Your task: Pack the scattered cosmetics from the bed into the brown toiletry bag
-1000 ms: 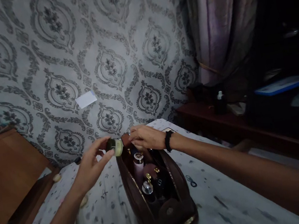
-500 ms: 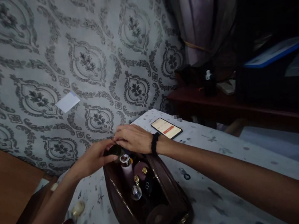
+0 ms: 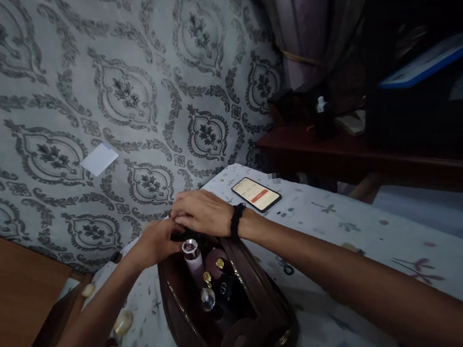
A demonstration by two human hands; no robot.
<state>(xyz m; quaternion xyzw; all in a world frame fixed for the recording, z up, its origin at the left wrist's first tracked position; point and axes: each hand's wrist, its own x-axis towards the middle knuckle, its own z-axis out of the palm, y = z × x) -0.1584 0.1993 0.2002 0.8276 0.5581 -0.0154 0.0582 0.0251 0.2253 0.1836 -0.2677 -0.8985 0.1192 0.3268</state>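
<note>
The left hand (image 3: pixel 155 243) reaches into the far end of the open brown bag (image 3: pixel 267 288), thumb beside a lilac bottle (image 3: pixel 195 266); whether it grips anything I cannot tell. The right hand (image 3: pixel 205 214), fingers bent, lies over the far rim, close against the left; its hold is hidden too. The bag stands on a patterned white cloth (image 3: pixel 326 212), with gold-capped items (image 3: pixel 220 264) inside. Beyond its right side lies a lit phone (image 3: pixel 257 194).
</note>
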